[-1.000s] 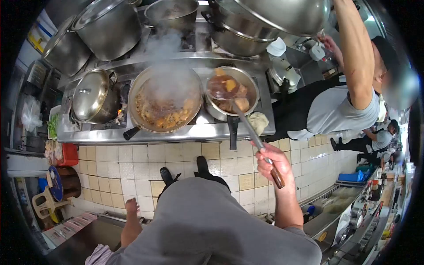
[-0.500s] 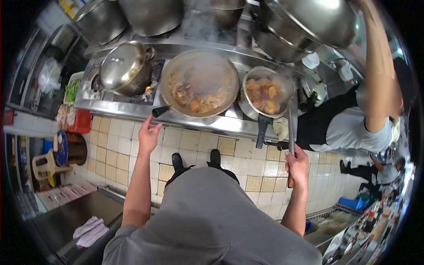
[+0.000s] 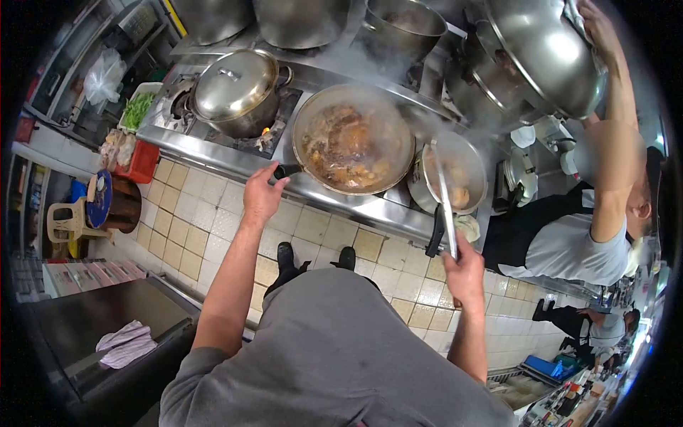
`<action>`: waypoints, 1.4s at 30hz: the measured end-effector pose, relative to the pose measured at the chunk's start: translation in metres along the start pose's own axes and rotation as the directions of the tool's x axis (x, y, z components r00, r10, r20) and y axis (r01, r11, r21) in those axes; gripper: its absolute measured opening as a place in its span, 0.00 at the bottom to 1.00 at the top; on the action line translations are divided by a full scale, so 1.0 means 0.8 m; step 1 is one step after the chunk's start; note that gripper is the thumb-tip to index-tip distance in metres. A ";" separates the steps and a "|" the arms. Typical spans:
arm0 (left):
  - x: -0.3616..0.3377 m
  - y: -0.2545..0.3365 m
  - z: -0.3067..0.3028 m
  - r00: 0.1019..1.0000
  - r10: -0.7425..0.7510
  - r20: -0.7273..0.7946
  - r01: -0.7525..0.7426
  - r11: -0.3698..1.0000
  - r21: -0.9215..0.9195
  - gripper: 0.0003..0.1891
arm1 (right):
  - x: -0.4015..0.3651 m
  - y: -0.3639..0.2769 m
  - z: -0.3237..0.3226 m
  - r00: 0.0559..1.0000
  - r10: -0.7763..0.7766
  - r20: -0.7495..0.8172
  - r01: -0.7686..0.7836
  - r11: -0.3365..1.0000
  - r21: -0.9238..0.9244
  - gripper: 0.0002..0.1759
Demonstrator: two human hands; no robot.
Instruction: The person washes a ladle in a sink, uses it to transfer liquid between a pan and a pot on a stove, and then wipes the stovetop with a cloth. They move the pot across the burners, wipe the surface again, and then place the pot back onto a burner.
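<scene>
And the ladle has swung left across the open pot, right grip wrapped round it! Left grip is now up at the pan handle, fingers parted, hold unclear, bringing both hands to the stove: one ladle, one pan, one open pot, one lidded pot.

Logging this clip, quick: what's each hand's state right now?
Left hand: open, at the black frying-pan handle; contact unclear.
Right hand: closed, holding the ladle.

Ladle in right hand — food in pan
</scene>
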State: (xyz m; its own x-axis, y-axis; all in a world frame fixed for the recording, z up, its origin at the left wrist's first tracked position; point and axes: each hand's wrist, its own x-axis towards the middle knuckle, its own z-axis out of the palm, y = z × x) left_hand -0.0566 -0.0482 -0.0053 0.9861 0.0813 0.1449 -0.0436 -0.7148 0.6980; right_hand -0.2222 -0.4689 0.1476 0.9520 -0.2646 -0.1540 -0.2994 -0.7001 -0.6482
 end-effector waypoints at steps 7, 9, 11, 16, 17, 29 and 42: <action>0.000 0.000 -0.004 1.000 0.013 -0.013 -0.013 0.999 -0.032 0.27 | 0.048 -0.001 0.077 0.988 -0.157 0.002 0.153 0.961 -0.230 0.33; 0.002 0.005 -0.006 1.000 -0.031 0.005 0.031 0.999 -0.038 0.28 | 0.052 -0.005 0.073 0.990 -0.139 0.003 0.133 0.942 -0.307 0.34; 0.004 -0.003 -0.001 1.000 -0.012 0.001 0.012 0.999 -0.032 0.28 | 0.057 -0.004 0.064 0.989 -0.146 -0.033 0.130 0.948 -0.290 0.34; 0.005 0.006 -0.005 1.000 -0.007 0.003 0.007 1.000 0.021 0.28 | 0.061 0.004 0.050 0.970 -0.224 -0.092 0.201 0.957 -0.210 0.36; 0.005 0.006 -0.005 1.000 -0.006 0.006 0.006 1.000 0.014 0.28 | 0.059 0.003 0.049 0.971 -0.221 -0.094 0.198 0.957 -0.210 0.36; 0.003 0.002 -0.002 1.000 -0.004 -0.011 0.004 1.000 0.015 0.28 | 0.092 0.004 0.095 0.982 -0.188 0.002 0.187 0.978 -0.088 0.32; 0.004 0.001 -0.004 0.998 -0.058 0.015 0.057 0.997 0.061 0.28 | 0.190 0.018 0.182 0.953 -0.038 0.302 -0.104 0.893 0.438 0.14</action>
State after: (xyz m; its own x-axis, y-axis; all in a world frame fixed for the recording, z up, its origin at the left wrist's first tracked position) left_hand -0.0541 -0.0463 -0.0025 0.9892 0.1122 0.0941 0.0222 -0.7502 0.6608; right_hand -0.0723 -0.4231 0.0062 0.9374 -0.0254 -0.3474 -0.3381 -0.3072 -0.8896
